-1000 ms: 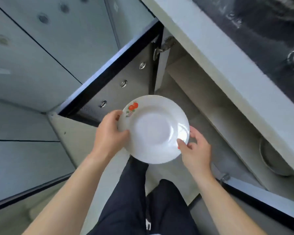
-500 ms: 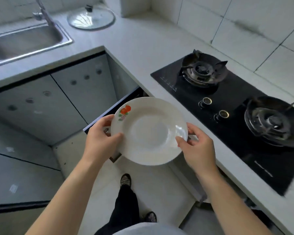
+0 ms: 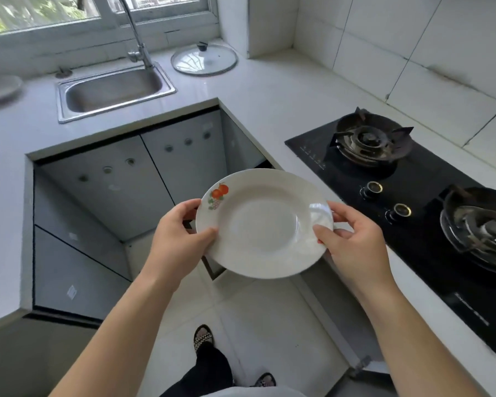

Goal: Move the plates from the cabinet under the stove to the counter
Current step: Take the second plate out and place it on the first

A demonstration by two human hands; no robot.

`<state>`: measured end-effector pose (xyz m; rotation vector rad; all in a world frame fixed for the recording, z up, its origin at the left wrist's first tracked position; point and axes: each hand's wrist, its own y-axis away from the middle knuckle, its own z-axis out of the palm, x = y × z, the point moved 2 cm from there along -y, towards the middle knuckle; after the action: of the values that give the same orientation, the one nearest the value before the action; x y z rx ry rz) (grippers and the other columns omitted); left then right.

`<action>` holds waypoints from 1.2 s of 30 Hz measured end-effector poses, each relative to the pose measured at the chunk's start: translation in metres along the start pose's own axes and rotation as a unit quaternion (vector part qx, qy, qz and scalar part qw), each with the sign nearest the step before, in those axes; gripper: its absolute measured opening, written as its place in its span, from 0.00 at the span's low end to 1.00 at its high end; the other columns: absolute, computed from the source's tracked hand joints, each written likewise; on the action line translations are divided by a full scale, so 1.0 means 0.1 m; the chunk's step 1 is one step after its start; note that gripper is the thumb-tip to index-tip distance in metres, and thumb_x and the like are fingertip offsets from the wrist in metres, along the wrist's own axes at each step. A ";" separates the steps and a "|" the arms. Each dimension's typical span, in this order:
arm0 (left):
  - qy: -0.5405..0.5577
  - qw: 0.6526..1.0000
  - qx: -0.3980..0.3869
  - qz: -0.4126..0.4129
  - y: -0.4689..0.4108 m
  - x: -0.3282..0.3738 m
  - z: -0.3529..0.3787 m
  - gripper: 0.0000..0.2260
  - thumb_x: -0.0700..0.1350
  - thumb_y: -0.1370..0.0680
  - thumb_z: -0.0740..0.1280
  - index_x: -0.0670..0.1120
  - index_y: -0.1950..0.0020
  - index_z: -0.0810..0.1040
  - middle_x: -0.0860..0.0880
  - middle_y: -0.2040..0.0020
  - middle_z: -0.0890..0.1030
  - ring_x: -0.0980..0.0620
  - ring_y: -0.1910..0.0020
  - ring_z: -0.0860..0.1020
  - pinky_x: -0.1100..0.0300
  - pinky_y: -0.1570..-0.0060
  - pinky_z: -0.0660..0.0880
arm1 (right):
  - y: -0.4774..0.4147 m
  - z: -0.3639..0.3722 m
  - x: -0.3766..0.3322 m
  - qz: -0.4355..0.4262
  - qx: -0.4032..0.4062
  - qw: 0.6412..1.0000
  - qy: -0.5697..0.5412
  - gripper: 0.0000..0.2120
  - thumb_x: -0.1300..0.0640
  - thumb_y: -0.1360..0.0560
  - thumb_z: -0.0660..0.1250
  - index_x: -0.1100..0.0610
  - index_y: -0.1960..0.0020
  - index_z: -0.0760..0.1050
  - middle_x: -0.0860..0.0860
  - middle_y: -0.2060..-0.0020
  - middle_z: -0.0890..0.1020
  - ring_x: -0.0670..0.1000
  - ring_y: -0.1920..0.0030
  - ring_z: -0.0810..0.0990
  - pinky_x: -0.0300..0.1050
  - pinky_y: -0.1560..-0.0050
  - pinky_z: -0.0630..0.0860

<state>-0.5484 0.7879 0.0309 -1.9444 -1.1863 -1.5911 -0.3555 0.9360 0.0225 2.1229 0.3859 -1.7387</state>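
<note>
Here, both hands grip one white fruit-print plate (image 3: pixel 262 224) by opposite rims, left hand (image 3: pixel 181 229) and right hand (image 3: pixel 352 239), mid-air beside the stove (image 3: pixel 413 196). Carrying step; next, it needs lowering flat onto the counter (image 3: pixel 258 90).

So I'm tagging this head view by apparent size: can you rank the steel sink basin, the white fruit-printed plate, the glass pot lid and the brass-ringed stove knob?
1. White fruit-printed plate, though it is held nearest the camera
2. Steel sink basin
3. Glass pot lid
4. Brass-ringed stove knob
</note>
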 end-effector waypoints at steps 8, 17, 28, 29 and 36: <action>0.018 0.998 0.043 -0.030 -0.21 -0.23 -0.62 0.20 0.36 0.28 0.70 0.49 0.38 0.75 0.50 0.45 0.79 0.47 0.58 0.82 0.64 0.70 0.77 | -0.13 0.73 -0.12 -0.007 -0.061 0.998 0.034 0.17 0.65 0.29 0.70 0.42 0.53 0.75 0.43 0.62 0.83 0.44 0.61 0.83 0.45 0.55 0.82; 0.045 0.993 0.106 -0.026 -0.83 -0.37 -1.77 0.21 0.36 0.28 0.70 0.50 0.37 0.74 0.53 0.46 0.79 0.53 0.61 0.81 0.71 0.72 0.75 | -0.50 2.14 -0.44 -0.013 -0.115 0.991 0.062 0.16 0.63 0.29 0.70 0.44 0.48 0.76 0.45 0.58 0.83 0.46 0.61 0.84 0.46 0.55 0.82; 0.030 0.969 0.241 -0.042 -1.36 -0.63 -3.20 0.25 0.38 0.29 0.71 0.51 0.34 0.71 0.62 0.52 0.75 0.53 0.56 0.80 0.49 0.51 0.80 | -0.75 3.99 -0.92 -0.046 -0.193 0.975 0.096 0.16 0.64 0.29 0.67 0.47 0.47 0.77 0.42 0.56 0.81 0.45 0.65 0.80 0.39 0.58 0.80; 0.032 0.968 0.246 -0.045 -1.39 -0.66 -3.27 0.24 0.38 0.29 0.71 0.51 0.34 0.71 0.62 0.52 0.75 0.52 0.56 0.80 0.48 0.51 0.80 | -0.76 4.10 -0.94 -0.046 -0.201 0.973 0.101 0.16 0.65 0.29 0.66 0.46 0.48 0.77 0.43 0.56 0.82 0.49 0.63 0.81 0.43 0.56 0.80; 0.042 0.957 0.279 -0.062 -1.75 -0.81 -3.64 0.22 0.39 0.29 0.71 0.51 0.37 0.73 0.57 0.48 0.77 0.49 0.53 0.81 0.46 0.50 0.79 | -1.07 4.72 -1.04 -0.038 -0.242 0.961 0.126 0.16 0.65 0.30 0.67 0.49 0.46 0.78 0.45 0.55 0.82 0.50 0.60 0.83 0.47 0.55 0.82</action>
<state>-0.9137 0.5967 0.0258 -1.4494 -1.5411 -1.1986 -0.8376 0.8227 0.0313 1.9771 0.8739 -1.2420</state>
